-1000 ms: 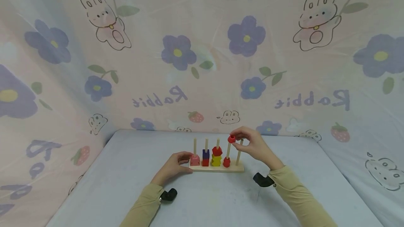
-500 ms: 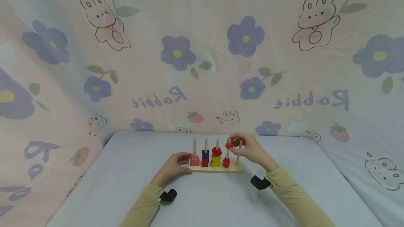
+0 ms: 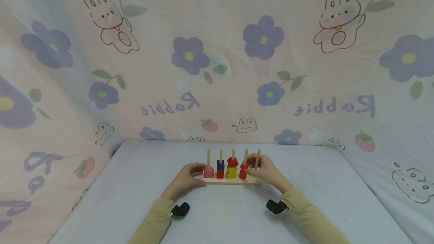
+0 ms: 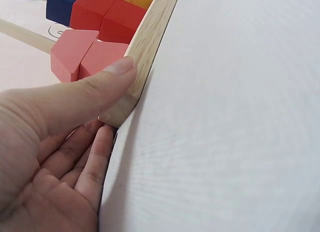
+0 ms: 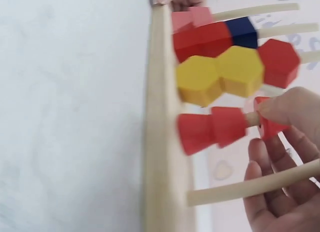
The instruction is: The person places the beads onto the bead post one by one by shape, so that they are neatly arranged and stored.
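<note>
A wooden peg stand (image 3: 233, 182) with upright pegs stands on the table. My left hand (image 3: 184, 176) grips its left end, thumb (image 4: 117, 74) along the front edge and fingers behind. My right hand (image 3: 266, 169) pinches a red bead (image 5: 270, 123) threaded on the fourth peg. In the right wrist view, a short length of peg shows between that bead and two red flared blocks (image 5: 212, 128) below it. The fifth peg (image 5: 250, 186) is bare and passes in front of the right fingers.
Pink blocks (image 3: 208, 172) sit on the first peg. The second carries red blocks topped by a blue block (image 3: 220, 165). Yellow hexagonal blocks (image 3: 232, 172) lie under a red hexagonal block (image 3: 232, 162) on the third. A printed curtain (image 3: 223, 86) hangs behind the white table (image 3: 152, 161).
The red bead, first held at the top of the fourth peg, has slid down it with my right hand. My left hand stays at the stand's left end.
</note>
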